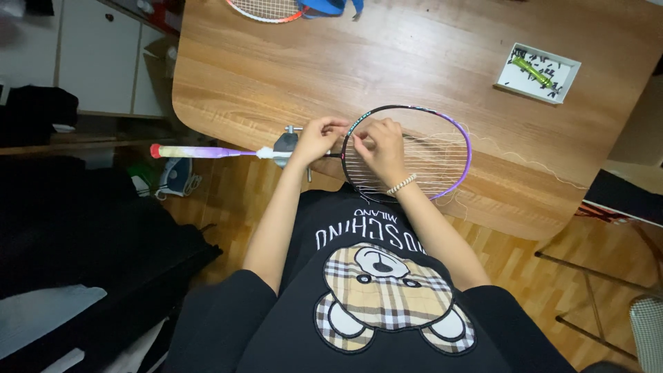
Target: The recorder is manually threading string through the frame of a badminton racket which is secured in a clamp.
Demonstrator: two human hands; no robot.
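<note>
Right now both my hands sit on 1 racket (442, 128) lying at the near edge of the desk (414, 55), head on the wood and handle sticking out past the edge to my left. My left hand (316, 138) is at the throat end of the frame, fingers pinched together on the string there. My right hand (381, 146) rests on the strings inside the hoop, fingers closed on a strand; a bead bracelet (402, 184) circles that wrist. Loose string (532, 160) trails off the hoop's right side across the wood.

Counting: 2 rackets, the second (266, 10) only partly in view at the far edge, beside 1 blue strap (331, 6). 1 white tray (539, 72) sits far right, holding 1 green tool (532, 70) and many small dark bits. 1 metal clamp (289, 144) grips the desk edge by the shaft.

Light wood-grain top, rounded corners. Below is wood plank flooring (594, 255); white cabinets (97, 55) stand to the left.
</note>
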